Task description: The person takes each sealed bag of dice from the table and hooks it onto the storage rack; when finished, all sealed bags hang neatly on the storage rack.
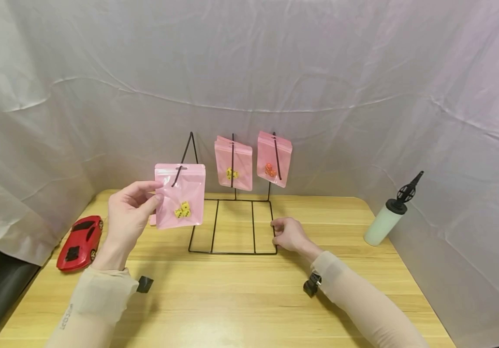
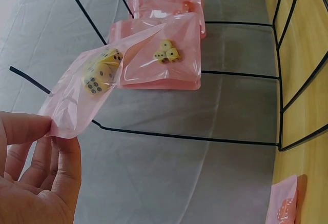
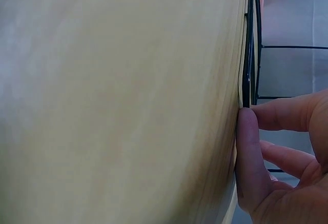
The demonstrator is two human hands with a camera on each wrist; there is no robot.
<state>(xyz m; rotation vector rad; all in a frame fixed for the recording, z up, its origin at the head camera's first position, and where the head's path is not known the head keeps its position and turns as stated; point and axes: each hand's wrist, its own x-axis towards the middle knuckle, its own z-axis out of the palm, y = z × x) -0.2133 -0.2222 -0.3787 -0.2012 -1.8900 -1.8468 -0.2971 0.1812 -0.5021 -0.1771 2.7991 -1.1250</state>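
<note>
My left hand (image 1: 127, 212) pinches the left edge of a pink zip bag (image 1: 171, 195) between thumb and finger. Yellow dice (image 1: 183, 210) show through its front. The left hook of the black wire rack (image 1: 213, 227) passes through the slot at the bag's top, its tip out in front. Low at the right, my right hand (image 1: 292, 234) pinches the rack's base wire, as the right wrist view also shows with the thumb (image 3: 251, 147) against the wire. The middle hook bears pink bags (image 1: 242, 157) with yellow dice; the right hook bears pink bags (image 1: 284, 154) with orange dice.
Another pink bag with orange dice (image 2: 285, 206) lies on the wooden table (image 1: 241, 299), mostly behind the left hand's bag in the head view. A red toy car (image 1: 80, 243) sits at left. A pale green hand pump (image 1: 384, 222) stands at right. Grey fabric hangs behind.
</note>
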